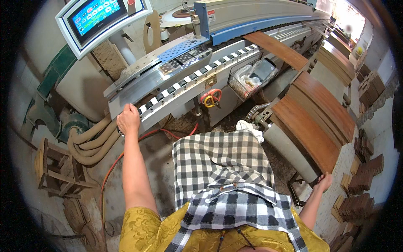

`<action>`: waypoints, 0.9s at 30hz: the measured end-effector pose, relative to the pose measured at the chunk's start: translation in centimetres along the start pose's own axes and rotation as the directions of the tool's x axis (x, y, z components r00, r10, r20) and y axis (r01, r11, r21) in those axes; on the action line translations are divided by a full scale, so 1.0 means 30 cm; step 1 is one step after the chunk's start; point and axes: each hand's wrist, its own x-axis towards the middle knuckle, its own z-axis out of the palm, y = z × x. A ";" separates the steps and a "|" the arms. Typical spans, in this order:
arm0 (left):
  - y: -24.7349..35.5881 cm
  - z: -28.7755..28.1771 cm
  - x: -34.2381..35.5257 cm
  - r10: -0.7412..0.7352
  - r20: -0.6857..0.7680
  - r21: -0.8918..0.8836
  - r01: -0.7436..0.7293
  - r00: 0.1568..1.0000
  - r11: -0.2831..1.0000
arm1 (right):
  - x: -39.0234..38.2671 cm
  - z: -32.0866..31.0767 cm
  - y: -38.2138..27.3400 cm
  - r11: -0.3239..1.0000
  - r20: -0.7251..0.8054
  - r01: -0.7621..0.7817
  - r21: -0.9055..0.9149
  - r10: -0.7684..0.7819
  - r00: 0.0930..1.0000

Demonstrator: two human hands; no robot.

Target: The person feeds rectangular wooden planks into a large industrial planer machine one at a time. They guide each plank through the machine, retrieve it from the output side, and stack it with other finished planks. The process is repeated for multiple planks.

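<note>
My left hand [128, 120] is closed at the near left end of a long machine's guide rail [180, 91]. What its fingers hold there is hidden. Low on the right, my right hand [323, 183] has its fingers curled at the near corner of a reddish-brown wood panel [308, 128], which tops a stack lying on a roller conveyor [289, 153]. Farther along the machine, another brown panel [279, 48] lies across the rail and sticks out toward the stacks.
A control screen [97, 17] stands at the upper left. A wire basket [252, 80] with plastic bags and red-yellow tape rolls [211, 99] hang on the machine's side. Thick hoses [94, 145], a wooden stool [63, 170] and a red hose [112, 168] lie leftward. Board piles [357, 206] line the right.
</note>
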 end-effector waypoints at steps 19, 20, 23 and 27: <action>0.005 0.001 0.003 -0.007 0.022 0.007 0.007 1.000 1.000 | -0.266 -0.018 -0.037 0.784 0.636 -0.549 0.291 0.270 0.723; 0.003 0.002 0.004 -0.011 0.029 0.000 0.011 1.000 1.000 | -0.252 -0.020 -0.032 0.769 0.647 -0.572 0.285 0.286 0.707; -0.004 0.006 0.003 -0.024 0.042 -0.007 0.024 0.999 1.000 | -0.292 0.060 -0.092 0.777 0.733 -0.571 0.263 0.224 0.643; 0.012 -0.004 0.001 -0.017 -0.004 0.003 0.017 1.000 1.000 | -0.426 0.286 -0.203 0.812 0.840 -0.542 0.216 0.129 0.527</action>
